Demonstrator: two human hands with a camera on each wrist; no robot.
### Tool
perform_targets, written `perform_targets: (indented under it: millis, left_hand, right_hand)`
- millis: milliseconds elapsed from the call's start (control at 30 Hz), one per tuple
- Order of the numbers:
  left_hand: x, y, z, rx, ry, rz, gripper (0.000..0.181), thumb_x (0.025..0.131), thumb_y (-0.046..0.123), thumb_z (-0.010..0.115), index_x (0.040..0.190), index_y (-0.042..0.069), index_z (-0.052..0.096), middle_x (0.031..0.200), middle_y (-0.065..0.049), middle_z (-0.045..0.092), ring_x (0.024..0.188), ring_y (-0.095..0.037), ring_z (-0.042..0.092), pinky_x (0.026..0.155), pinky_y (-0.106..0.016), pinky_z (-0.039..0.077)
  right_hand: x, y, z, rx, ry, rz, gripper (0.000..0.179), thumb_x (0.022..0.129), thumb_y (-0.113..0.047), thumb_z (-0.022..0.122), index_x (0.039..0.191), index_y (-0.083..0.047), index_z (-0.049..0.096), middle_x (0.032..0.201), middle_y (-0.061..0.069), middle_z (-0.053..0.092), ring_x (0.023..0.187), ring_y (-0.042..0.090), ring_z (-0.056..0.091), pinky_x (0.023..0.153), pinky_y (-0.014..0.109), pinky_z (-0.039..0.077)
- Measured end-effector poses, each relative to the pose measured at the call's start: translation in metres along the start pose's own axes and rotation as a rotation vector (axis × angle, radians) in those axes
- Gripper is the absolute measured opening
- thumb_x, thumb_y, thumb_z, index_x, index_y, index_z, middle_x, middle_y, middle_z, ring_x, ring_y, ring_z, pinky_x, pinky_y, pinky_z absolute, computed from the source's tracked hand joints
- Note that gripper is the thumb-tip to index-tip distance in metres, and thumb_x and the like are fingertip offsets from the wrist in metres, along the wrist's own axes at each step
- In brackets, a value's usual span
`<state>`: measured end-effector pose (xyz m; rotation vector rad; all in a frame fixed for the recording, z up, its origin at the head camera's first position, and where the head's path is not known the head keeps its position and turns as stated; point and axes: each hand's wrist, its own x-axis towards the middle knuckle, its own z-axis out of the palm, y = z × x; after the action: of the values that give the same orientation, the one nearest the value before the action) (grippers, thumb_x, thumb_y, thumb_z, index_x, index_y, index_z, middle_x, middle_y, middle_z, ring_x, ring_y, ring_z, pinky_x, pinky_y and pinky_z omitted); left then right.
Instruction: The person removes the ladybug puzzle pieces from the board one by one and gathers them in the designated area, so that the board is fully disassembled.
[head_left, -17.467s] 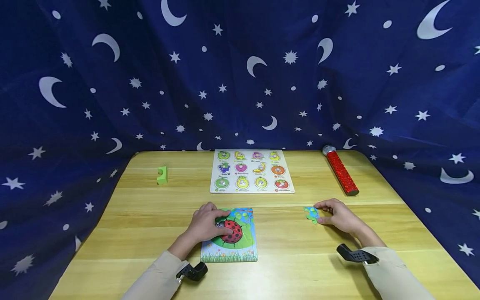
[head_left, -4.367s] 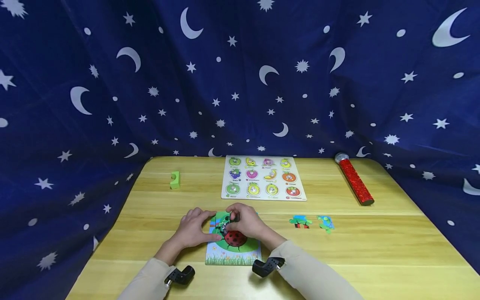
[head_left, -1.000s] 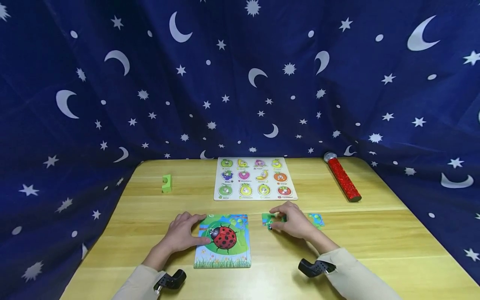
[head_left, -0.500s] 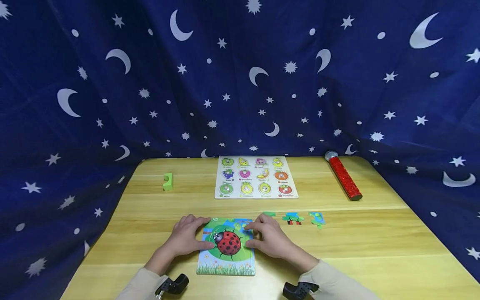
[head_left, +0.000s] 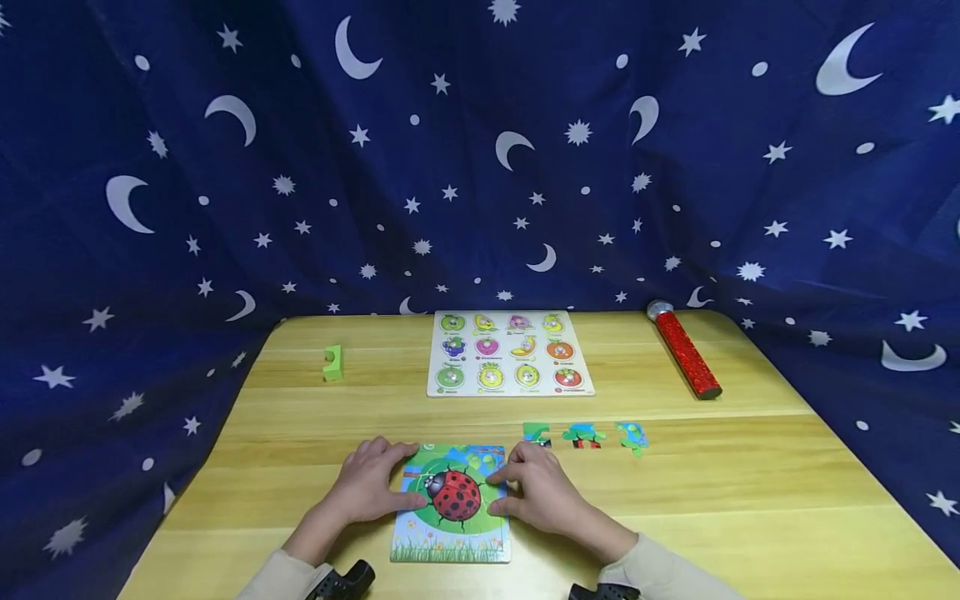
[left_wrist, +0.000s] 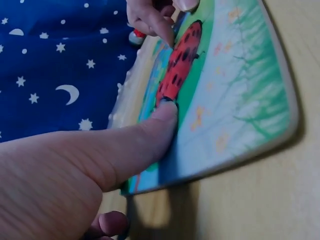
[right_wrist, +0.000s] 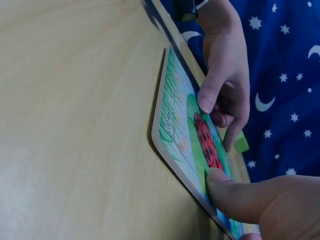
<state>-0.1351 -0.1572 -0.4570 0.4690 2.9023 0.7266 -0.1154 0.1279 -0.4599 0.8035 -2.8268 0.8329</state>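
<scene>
Spread, thumb apart from forefinger, the left hand [head_left: 367, 482] and right hand [head_left: 542, 490] rest thumbs on opposite sides of the flat, squarish ladybird puzzle [head_left: 456, 498] between them, while three loose pieces [head_left: 583, 435] lie rowed beyond its far right corner, nearer the right hand.

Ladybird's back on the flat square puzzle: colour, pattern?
The ladybird's back is red with black spots; clearest in the head view.
</scene>
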Motion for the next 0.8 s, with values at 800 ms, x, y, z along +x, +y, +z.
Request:
perform_targets:
  millis: [800]
  left_hand:
    - [-0.001,0.012,0.019,-0.119,-0.068,0.414,0.038,0.079,0.043,0.079,0.115,0.036,0.072,0.094,0.012,0.044,0.090,-0.003,0.035,0.078,-0.027,0.030]
  right_hand:
    - [0.002,-0.001,0.001,-0.010,0.010,0.037,0.032,0.071,-0.036,0.086,0.098,-0.021,0.079,0.083,-0.011,0.052,0.076,0.000,0.038,0.075,0.027,0.032]
